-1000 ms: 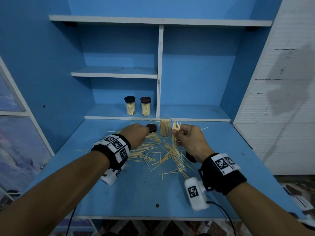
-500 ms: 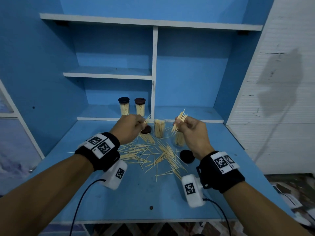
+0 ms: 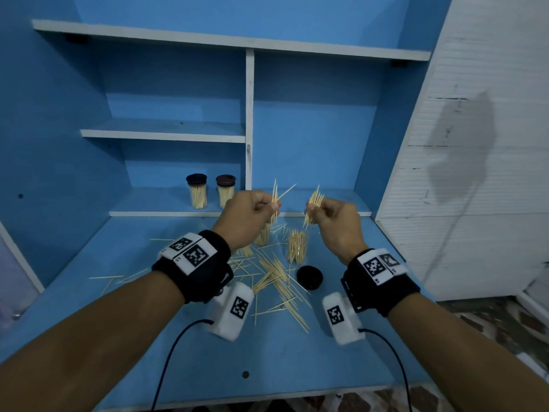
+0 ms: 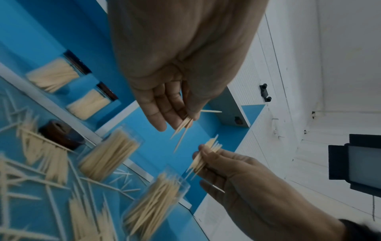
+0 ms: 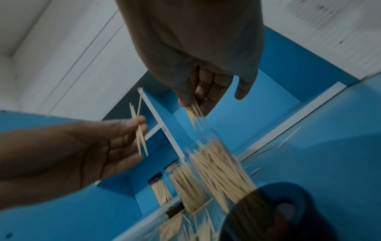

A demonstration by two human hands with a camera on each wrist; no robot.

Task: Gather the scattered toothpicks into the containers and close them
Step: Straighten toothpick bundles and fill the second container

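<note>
My left hand [image 3: 271,205] is raised above the table and pinches a few toothpicks [image 4: 183,128]. Beside it, my right hand [image 3: 310,208] pinches a thicker bundle of toothpicks [image 3: 315,202], which hangs over an open clear container [image 3: 297,246] full of toothpicks. A second open container [image 4: 109,154] stands to its left, mostly hidden behind my left hand in the head view. Scattered toothpicks [image 3: 273,278] lie on the blue table [image 3: 297,367]. A black lid [image 3: 309,277] lies right of the pile, and a brown lid [image 4: 59,133] lies near the second container.
Two closed toothpick containers [image 3: 197,191] [image 3: 225,190] stand on the low back shelf, left of a white divider [image 3: 249,129]. A white wall [image 3: 460,173] borders the table on the right. A few stray toothpicks [image 3: 107,277] lie at the table's left.
Both hands have risen from the table. The left hand has picked a few toothpicks from the pile, and the right hand has carried its bundle up and over the right container.
</note>
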